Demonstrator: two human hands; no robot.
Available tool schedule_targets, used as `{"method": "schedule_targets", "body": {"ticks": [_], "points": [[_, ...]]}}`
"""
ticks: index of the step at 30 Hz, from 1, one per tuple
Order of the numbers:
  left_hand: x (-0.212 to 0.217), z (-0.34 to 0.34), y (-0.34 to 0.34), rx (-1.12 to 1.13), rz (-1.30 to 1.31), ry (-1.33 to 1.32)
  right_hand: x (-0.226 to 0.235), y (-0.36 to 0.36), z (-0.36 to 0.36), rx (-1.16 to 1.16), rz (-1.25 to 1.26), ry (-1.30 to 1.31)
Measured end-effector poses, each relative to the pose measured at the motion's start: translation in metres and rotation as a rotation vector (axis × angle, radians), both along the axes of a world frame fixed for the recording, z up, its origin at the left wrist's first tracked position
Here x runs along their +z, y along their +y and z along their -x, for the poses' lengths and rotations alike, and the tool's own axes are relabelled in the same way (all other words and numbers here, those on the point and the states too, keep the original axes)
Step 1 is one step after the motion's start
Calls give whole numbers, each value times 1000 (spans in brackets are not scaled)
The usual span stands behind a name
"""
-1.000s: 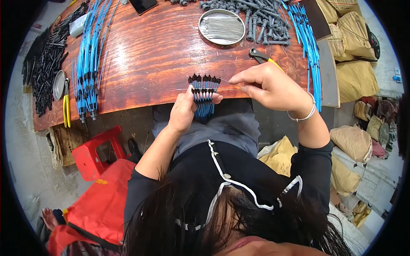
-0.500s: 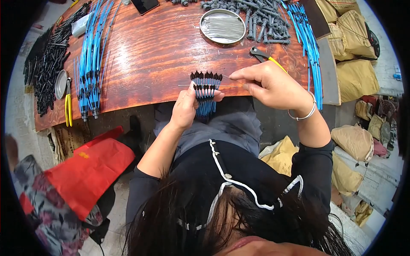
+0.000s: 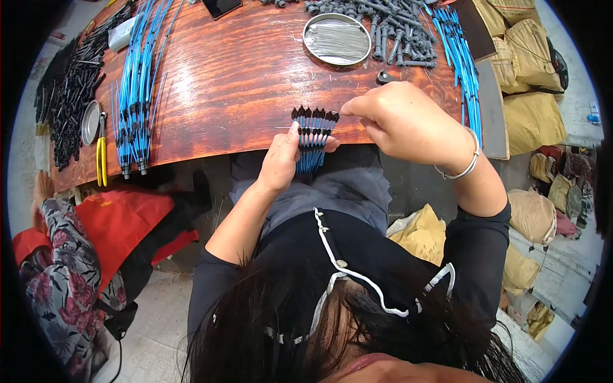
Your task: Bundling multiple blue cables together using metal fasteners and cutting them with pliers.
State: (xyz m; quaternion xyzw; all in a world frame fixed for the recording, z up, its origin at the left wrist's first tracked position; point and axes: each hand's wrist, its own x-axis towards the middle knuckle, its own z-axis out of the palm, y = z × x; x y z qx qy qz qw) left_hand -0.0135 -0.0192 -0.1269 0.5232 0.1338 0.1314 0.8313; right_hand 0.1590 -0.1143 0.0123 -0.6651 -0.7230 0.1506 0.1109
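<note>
Over the desk's near edge, the left hand grips a row of blue rods, probably light, springy and slick, best held across their black collars (whether the right hand, alongside, pinches anything, I cannot tell).

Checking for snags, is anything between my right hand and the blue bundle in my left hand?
Nothing visible stands between your right hand and the blue bundle in your left hand; they're nearly touching.
</note>
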Motion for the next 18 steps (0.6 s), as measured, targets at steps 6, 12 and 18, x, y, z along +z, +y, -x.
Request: {"method": "schedule_targets", "body": {"ticks": [6, 12, 18], "points": [[-1, 2, 2, 7, 47, -35, -13, 4, -3, -20, -12, 204], [2, 2, 4, -26, 63, -10, -20, 6, -14, -1, 9, 388], [0, 2, 3, -22, 64, -34, -8, 8, -11, 63, 29, 259]]}}
